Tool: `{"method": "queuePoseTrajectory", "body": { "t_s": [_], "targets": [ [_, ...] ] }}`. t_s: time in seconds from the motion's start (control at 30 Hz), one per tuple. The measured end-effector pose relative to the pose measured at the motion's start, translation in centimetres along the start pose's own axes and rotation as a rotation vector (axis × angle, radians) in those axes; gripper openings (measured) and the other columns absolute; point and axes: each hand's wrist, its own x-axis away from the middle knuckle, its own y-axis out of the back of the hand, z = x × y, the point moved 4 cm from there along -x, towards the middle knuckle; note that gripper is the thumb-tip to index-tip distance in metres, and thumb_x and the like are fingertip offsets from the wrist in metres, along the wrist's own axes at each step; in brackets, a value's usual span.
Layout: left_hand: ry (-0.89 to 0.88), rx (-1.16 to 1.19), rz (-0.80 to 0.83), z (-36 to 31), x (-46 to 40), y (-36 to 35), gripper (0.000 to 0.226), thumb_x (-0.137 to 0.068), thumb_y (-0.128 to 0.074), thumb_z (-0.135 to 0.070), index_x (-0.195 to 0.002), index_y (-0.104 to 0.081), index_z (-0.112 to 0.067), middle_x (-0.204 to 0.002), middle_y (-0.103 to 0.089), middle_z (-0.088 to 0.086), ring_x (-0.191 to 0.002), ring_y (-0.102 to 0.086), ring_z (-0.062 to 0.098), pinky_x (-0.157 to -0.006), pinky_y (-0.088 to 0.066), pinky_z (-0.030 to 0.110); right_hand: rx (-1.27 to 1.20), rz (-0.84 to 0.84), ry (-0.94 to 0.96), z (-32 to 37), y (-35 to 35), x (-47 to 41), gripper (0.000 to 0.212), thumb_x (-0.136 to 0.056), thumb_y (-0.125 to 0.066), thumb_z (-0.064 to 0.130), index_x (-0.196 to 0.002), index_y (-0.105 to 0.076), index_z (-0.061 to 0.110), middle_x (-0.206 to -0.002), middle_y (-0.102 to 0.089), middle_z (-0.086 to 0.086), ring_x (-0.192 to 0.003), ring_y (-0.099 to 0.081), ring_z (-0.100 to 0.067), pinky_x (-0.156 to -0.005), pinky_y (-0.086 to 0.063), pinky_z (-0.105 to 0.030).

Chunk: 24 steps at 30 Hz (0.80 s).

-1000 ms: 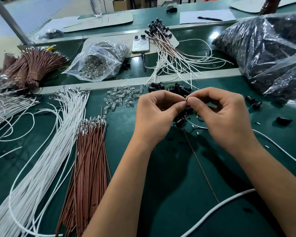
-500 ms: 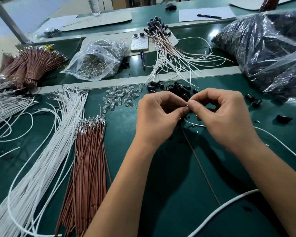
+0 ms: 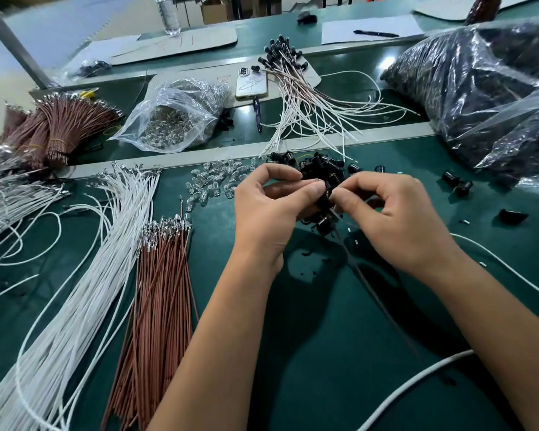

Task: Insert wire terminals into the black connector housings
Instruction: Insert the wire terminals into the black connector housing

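Note:
My left hand (image 3: 269,209) and my right hand (image 3: 395,216) meet over a pile of black connector housings (image 3: 321,169) on the green mat. The left thumb and forefinger pinch a small black housing (image 3: 325,194). The right thumb and forefinger pinch a wire terminal against that housing. A brown wire (image 3: 377,293) and a white wire (image 3: 417,381) trail from under my right hand toward the near edge. How deep the terminal sits in the housing is hidden by my fingers.
Loose white wires (image 3: 84,265) and brown wires (image 3: 159,300) with terminals lie at the left. Clear bulbs (image 3: 212,181) sit beside the pile. A clear bag (image 3: 175,116), a phone (image 3: 251,83), finished assemblies (image 3: 296,85) and dark bags (image 3: 492,85) lie behind.
Both hands have stayed together over the pile. The fingertips have shifted slightly on the housing and the terminal.

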Motion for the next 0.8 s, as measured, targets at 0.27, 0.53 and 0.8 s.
{"method": "queuePoseTrajectory", "body": {
  "t_s": [0.27, 0.53, 0.8],
  "targets": [
    [0.136, 0.190, -0.029, 0.17, -0.42, 0.64, 0.029, -0.080, -0.078, 0.005, -0.086, -0.057, -0.015, -0.088, -0.076, 0.012, -0.071, -0.072, 0.019, -0.063, -0.059, 0.026, 0.038, 0.002, 0.089, 0.41, -0.31, 0.26, 0.003, -0.092, -0.078, 0.019, -0.089, -0.078, 0.019, -0.080, -0.074, 0.014, -0.077, -0.068, -0.006, -0.074, -0.053, -0.028],
    [0.144, 0.203, -0.013, 0.22, -0.43, 0.55, 0.028, -0.078, -0.079, 0.004, -0.087, -0.059, -0.013, -0.092, -0.076, 0.015, -0.076, -0.073, 0.021, -0.067, -0.061, 0.027, 0.094, 0.045, 0.118, 0.31, -0.87, 0.29, 0.010, -0.099, -0.069, 0.012, -0.090, -0.074, 0.014, -0.081, -0.071, 0.007, -0.077, -0.064, -0.011, -0.075, -0.049, -0.034],
    [-0.064, 0.079, 0.026, -0.68, -0.16, 0.25, 0.025, -0.079, -0.076, 0.011, -0.084, -0.061, -0.008, -0.086, -0.077, 0.015, -0.078, -0.074, 0.023, -0.071, -0.061, 0.033, 0.117, 0.013, 0.149, 0.27, -0.67, 0.23, 0.007, -0.096, -0.072, 0.010, -0.092, -0.072, 0.016, -0.084, -0.070, 0.009, -0.080, -0.062, -0.007, -0.076, -0.049, -0.026]
  ]
}}
